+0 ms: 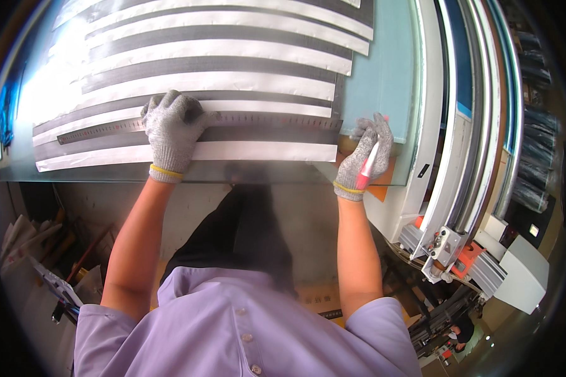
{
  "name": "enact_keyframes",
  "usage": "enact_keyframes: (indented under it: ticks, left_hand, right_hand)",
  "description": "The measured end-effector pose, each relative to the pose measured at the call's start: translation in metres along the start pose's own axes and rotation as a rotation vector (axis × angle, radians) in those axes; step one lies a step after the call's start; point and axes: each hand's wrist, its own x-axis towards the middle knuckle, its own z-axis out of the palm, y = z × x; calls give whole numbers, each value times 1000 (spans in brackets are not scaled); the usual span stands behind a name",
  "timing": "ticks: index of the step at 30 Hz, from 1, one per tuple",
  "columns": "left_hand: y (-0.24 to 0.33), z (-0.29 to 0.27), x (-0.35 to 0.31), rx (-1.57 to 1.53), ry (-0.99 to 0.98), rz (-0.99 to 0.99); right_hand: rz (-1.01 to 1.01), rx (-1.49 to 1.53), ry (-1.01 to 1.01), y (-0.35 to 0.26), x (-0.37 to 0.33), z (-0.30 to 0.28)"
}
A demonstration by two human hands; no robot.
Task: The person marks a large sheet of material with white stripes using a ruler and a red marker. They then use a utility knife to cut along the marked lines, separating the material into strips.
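My left hand (173,129), in a grey knit glove with a yellow cuff, is bent over a long steel ruler (270,120) and presses it down. The ruler lies lengthwise across white strips (258,152) with dark grey bands between them, spread on a glass-topped table (233,174). Just past the ruler's right end, my right hand (370,154), gloved the same way, is closed round a slim white-and-red pen-shaped tool (366,169). The tool slants along the palm; its exact kind is unclear.
Light blue-green surface (383,81) shows right of the strips. Long metal rails (475,157) run along the right, with a carriage (446,248) at their near end. Rolled papers (28,239) stand low on the left. An orange piece (380,182) sits by my right wrist.
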Motion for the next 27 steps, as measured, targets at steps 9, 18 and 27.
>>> enact_keyframes:
  ticks: [9, 18, 27]
  left_hand:
    - [-4, 7, -6, -68, -12, -88]
    - [7, -57, 11, 30, -332, -140]
    - [-146, -248, -87, 235, 4, -10]
  right_hand:
    - [-1, -53, -162, 14, 11, -2]
    - [-878, -589, -682, -37, -35, 83]
    - [-754, 1, -878, -151, -37, 188]
